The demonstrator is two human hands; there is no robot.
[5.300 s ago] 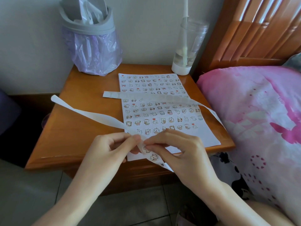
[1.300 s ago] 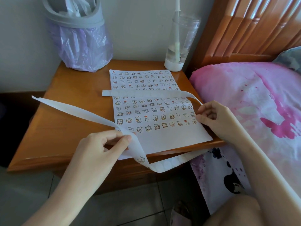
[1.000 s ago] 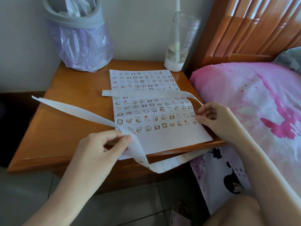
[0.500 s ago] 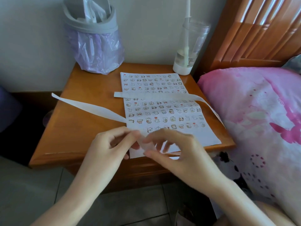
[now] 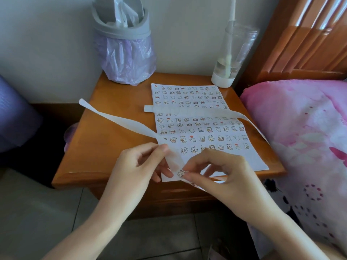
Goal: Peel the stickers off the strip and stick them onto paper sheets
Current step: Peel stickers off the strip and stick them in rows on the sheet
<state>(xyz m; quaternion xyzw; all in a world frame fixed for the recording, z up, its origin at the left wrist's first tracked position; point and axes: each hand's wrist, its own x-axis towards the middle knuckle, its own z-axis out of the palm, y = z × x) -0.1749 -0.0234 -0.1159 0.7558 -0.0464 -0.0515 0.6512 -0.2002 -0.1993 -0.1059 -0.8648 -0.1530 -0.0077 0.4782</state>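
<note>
where right grip (image 5: 221, 177) pinches, sticker (image 5: 181, 173) on strip (image 5: 131, 126).

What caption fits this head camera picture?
Left hand holds the strip; right hand peels a sticker over the sheet.

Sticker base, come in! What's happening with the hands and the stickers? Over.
Left hand pinches strip. Right hand pinches sticker on it. Strip's tail lies across paper sheet.
</note>
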